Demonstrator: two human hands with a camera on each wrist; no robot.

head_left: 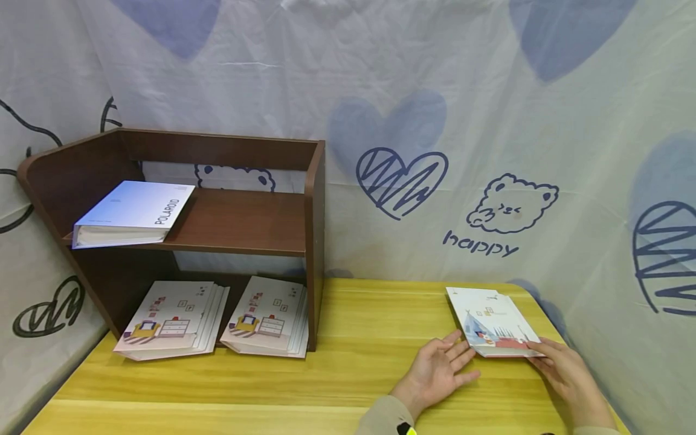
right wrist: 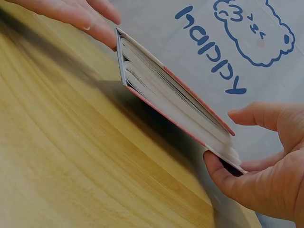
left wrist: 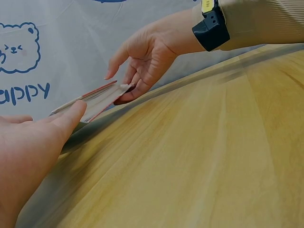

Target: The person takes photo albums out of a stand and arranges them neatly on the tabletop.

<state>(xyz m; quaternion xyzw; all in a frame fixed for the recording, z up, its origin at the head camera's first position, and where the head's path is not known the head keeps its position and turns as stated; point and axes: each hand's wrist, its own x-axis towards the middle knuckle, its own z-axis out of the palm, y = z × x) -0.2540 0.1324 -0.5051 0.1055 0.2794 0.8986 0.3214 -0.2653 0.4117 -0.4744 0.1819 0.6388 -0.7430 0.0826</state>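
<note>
A white photo album (head_left: 492, 323) with a tent picture and red lower part is tilted just above the right end of the table. My right hand (head_left: 568, 374) grips its right side, thumb on top and fingers beneath, as the right wrist view shows; white page edges face that camera. At the opposite, spine side is my left hand (head_left: 437, 371), palm turned up. Its fingers are nearly straight, and the fingertips are at the spine's lower corner in the head view. In the left wrist view, the left hand (left wrist: 33, 156) partly hides the album.
A dark brown two-tier shelf (head_left: 315, 241) stands on the left of the wooden table (head_left: 272, 386). On its upper tier lies a blue Polaroid album (head_left: 133, 205); the lower tier holds two stacks of albums (head_left: 171, 320). A patterned curtain (head_left: 391, 60) hangs behind and beside the table.
</note>
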